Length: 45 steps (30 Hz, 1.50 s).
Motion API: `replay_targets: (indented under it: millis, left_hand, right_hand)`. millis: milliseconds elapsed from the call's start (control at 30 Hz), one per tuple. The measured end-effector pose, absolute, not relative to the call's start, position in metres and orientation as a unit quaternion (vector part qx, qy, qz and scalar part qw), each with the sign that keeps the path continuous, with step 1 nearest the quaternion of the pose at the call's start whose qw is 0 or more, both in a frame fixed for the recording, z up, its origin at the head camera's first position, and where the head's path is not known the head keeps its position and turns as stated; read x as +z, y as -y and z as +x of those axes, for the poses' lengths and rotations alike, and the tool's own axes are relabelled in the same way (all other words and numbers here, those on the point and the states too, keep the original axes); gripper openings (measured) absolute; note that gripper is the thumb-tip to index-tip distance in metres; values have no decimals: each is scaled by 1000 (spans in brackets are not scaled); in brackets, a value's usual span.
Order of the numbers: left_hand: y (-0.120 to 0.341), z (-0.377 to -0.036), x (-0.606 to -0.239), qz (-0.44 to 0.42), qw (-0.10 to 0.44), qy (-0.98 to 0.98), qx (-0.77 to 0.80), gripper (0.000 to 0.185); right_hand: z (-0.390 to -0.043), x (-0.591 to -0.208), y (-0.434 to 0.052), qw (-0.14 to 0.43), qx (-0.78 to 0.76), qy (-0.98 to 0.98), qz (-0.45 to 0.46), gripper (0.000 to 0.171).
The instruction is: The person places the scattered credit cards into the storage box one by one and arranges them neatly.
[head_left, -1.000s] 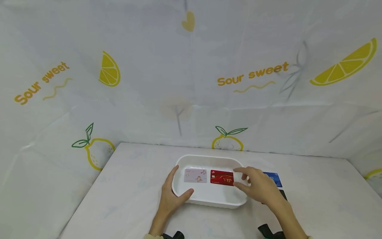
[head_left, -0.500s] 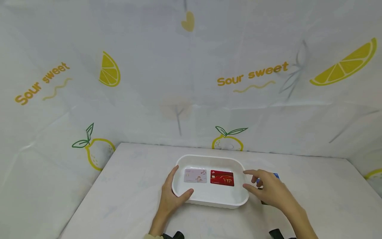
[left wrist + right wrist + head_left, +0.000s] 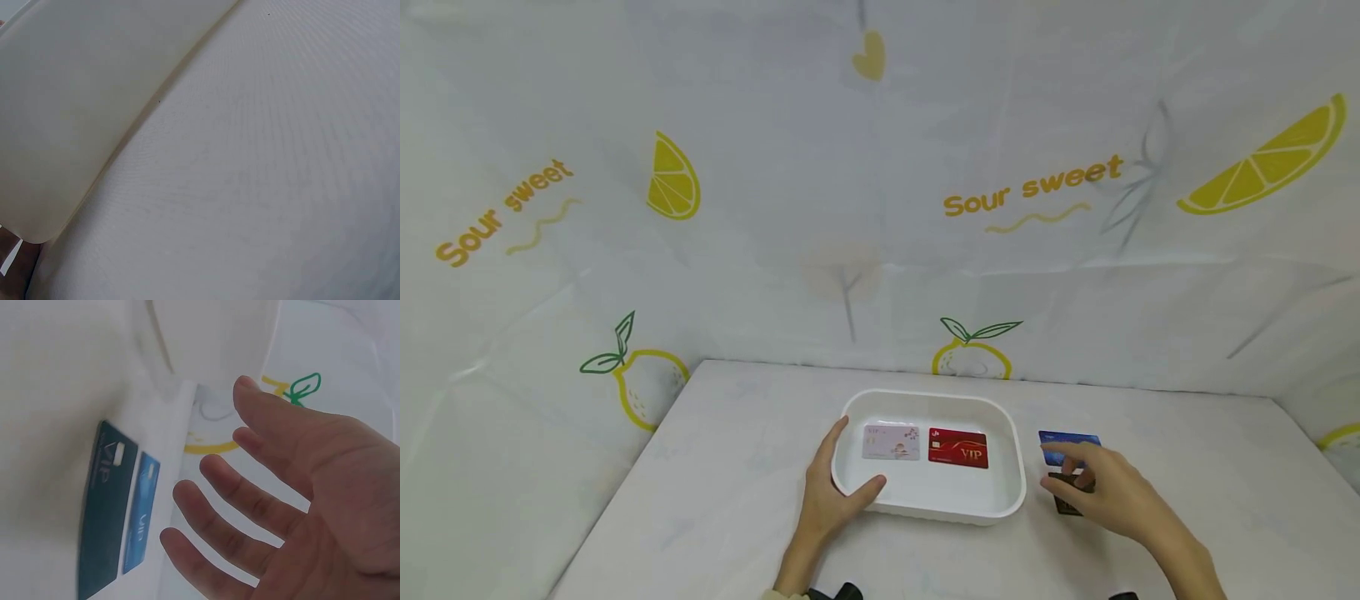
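Observation:
A white tray sits mid-table with a pale pink card and a red VIP card lying flat inside. My left hand grips its left front rim, thumb inside the wall; the left wrist view shows only the tray wall and the tablecloth. Right of the tray lie a blue card and a dark card. My right hand hovers over them, fingers spread and holding nothing. In the right wrist view the open fingers stand beside the dark card and blue card.
The table is covered in white cloth and walled on three sides by a white curtain with a lemon print. The table's far edge meets the curtain just behind the tray.
My right hand has pulled away from the red card in the tray and moved right, over the blue and dark cards. The left hand and tray have not moved.

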State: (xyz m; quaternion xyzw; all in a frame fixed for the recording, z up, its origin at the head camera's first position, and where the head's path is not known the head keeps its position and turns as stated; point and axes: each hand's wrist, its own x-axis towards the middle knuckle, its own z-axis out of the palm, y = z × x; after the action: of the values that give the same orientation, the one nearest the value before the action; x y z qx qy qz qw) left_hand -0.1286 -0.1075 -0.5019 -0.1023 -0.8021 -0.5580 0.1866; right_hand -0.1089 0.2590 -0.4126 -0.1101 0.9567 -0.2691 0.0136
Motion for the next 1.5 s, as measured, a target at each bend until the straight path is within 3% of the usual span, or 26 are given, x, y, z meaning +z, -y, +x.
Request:
replay_targets:
  millis: [733,1500]
  left_hand:
    - [107,-126,-499,-95,181,804,-558,96]
    - [106,-126,-498,-94,177,802,-563,97]
  right_hand:
    - [-113,-437,-325,95,-217,-970,-47,60]
    - [-122,-446,-333,140,-181,-973,-18,63]
